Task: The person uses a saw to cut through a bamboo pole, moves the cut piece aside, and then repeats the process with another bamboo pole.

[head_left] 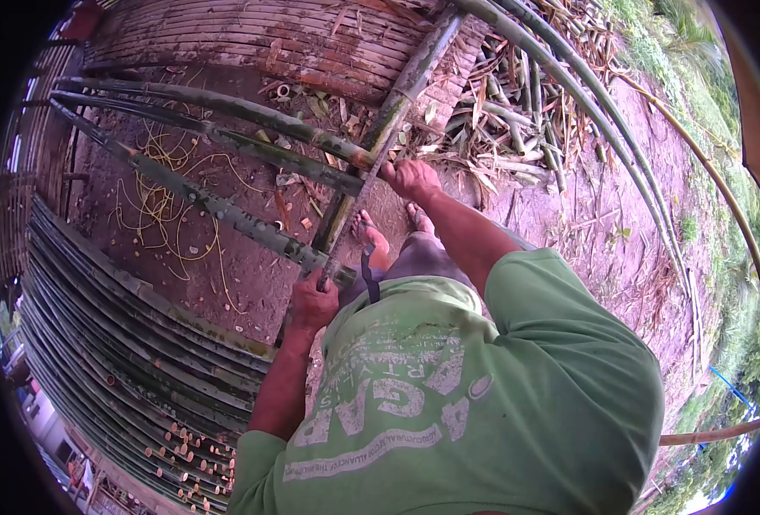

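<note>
My left hand (pixel 314 302) is closed around the lower end of a thin dark strip (pixel 358 206), beside the cut end of a bamboo pole (pixel 225 210). The strip runs up to my right hand (pixel 412 180), whose fingers are closed at its other part, near the ends of two more bamboo poles (pixel 268 118). It lies across the pole ends, along a thicker bamboo beam (pixel 410 81). What exactly the strip is cannot be made out.
Many long bamboo poles (pixel 139 318) are stacked at the left. Yellow cord (pixel 174 184) lies tangled on the dirt ground. Cut bamboo pieces (pixel 517 112) are heaped beyond my right hand, near a slatted bamboo platform (pixel 225 34). Long curved poles (pixel 608 112) stand at the right.
</note>
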`<state>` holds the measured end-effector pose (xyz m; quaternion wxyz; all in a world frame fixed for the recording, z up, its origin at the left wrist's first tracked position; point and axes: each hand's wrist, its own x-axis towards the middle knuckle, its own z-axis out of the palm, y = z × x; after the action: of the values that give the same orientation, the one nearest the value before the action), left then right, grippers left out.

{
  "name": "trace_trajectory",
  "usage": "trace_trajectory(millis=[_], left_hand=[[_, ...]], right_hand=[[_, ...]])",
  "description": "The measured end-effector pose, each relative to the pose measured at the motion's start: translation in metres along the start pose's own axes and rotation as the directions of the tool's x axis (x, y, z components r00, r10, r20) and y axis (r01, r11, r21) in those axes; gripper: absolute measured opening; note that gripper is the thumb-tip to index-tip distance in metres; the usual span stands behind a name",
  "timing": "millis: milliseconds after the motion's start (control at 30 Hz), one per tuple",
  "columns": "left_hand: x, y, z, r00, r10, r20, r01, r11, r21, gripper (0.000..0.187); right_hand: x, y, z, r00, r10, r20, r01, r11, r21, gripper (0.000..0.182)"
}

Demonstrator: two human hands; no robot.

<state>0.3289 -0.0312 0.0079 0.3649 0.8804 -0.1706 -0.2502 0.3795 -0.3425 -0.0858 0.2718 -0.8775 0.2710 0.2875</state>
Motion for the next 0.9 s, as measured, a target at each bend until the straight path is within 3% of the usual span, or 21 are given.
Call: trace_trajectory(millis=[100, 200, 300, 433, 500, 600, 800, 900], left_hand=[[0.008, -0.007, 0.011, 1.0, 0.016, 0.001, -0.017, 0.999, 0.049, 0.009], [0.0, 0.007, 0.0, 0.997, -0.046, 0.062, 0.05, 0.997, -0.055, 0.008], [-0.006, 0.019, -0.012, 0.994, -0.046, 0.099, 0.054, 0.996, -0.078, 0.008], [-0.012, 0.027, -0.002, 0.986, 0.055, 0.158, -0.049, 0.998, -0.039, 0.008], [-0.011, 0.037, 0.013, 0.978, 0.135, 0.156, -0.132, 0.991, -0.031, 0.008], [-0.008, 0.054, 0.024, 0.97, 0.084, 0.23, -0.081, 0.996, -0.022, 0.007], [-0.027, 0.089, 0.019, 0.986, -0.021, 0.168, 0.03, 0.998, -0.051, 0.011], [-0.047, 0.091, 0.012, 0.976, -0.111, 0.186, 0.11, 0.994, 0.019, 0.011]], right_hand=[[0.009, 0.005, -0.004, 1.0, -0.022, -0.006, 0.022, 1.0, 0.018, 0.065], [-0.005, 0.003, -0.003, 0.999, -0.051, 0.007, 0.051, 0.998, 0.03, 0.057], [-0.028, 0.014, -0.005, 0.983, -0.175, 0.054, 0.178, 0.983, -0.055, 0.054], [-0.041, 0.049, 0.006, 0.996, -0.053, 0.074, 0.06, 0.994, -0.094, 0.055], [-0.06, 0.05, -0.006, 0.998, 0.045, 0.044, -0.04, 0.993, -0.11, 0.047], [-0.056, 0.063, -0.009, 0.971, 0.211, 0.109, -0.2, 0.975, -0.1, 0.03], [-0.052, 0.076, -0.005, 0.985, 0.149, 0.088, -0.14, 0.985, -0.099, 0.029], [-0.056, 0.079, -0.006, 0.987, 0.131, 0.094, -0.124, 0.989, -0.078, 0.028]])
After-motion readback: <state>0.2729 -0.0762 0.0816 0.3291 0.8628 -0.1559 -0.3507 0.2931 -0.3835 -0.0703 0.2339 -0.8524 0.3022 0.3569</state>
